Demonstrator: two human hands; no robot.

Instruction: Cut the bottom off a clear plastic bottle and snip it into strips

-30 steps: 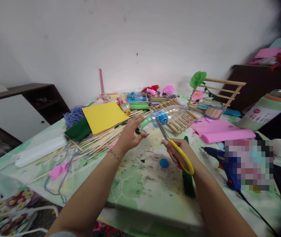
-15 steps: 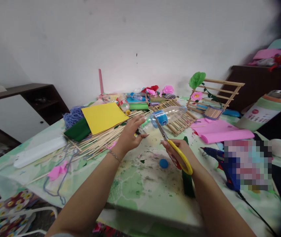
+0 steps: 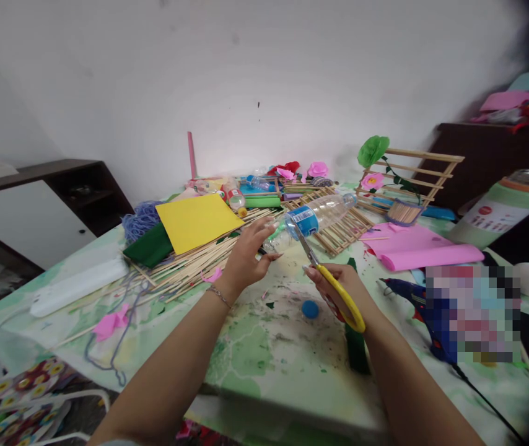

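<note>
A clear plastic bottle with a blue label (image 3: 303, 221) is lying sideways above the floral-patterned counter (image 3: 241, 356), its long axis running from the base at near left to the neck at far right. The left hand (image 3: 247, 253) is the nearer of the 2: its grip is pinching the base end between thumb and fingers. The right hand (image 3: 339, 286) is sitting to the near right of the label, its grip closing around a pair of yellow-handled metal scissors (image 3: 331, 282). The blades are pointing away and leftward, crossing the bottle's axis steeply, with the tips overlapping the label's left edge; whether they are piercing the plastic cannot be told. Behind the bottle, a slatted panel of pale wooden sticks (image 3: 344, 231) is lying; contact is unclear. A round blue plastic cap (image 3: 310, 309) is resting nearer the wearer, between the forearms.
</note>
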